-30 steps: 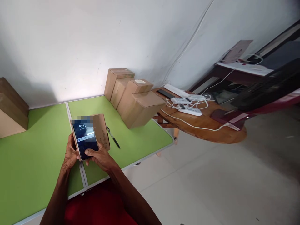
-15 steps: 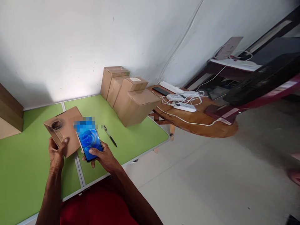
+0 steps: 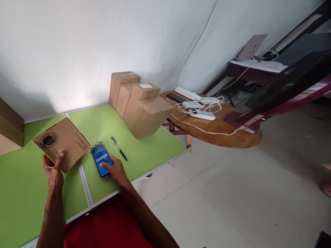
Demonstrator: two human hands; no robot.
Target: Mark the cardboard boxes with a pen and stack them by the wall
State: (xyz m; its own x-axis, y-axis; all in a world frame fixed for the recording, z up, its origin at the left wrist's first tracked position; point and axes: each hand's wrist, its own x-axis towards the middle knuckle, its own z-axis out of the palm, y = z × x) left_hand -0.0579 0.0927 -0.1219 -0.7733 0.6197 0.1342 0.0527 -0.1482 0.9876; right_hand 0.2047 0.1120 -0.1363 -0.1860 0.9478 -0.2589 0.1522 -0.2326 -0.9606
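My left hand (image 3: 53, 168) grips the near edge of a brown cardboard box (image 3: 68, 143), thumb on top and fingers below. A dark scribbled or torn round mark shows near the box's left corner, and small print runs along its right side. In my right hand (image 3: 115, 170) is a smartphone (image 3: 102, 160) with a lit blue screen, my thumb lying over the screen. The phone is low over the green table (image 3: 144, 155); whether it touches the top I cannot tell. A black and grey pen (image 3: 119, 148) lies on the table just right of the phone.
Several closed cardboard boxes (image 3: 152, 119) stand at the table's back right. Another carton (image 3: 10, 127) is at the far left. A wooden side table (image 3: 219, 136) holds power strips (image 3: 203, 114), tangled white cables and a black slim object (image 3: 176, 97). Pale floor tiles lie to the right.
The cardboard box has moved left and turned, so its printed side shows. The phone has come down toward the table and away from the box, and a light banner now crosses its screen.
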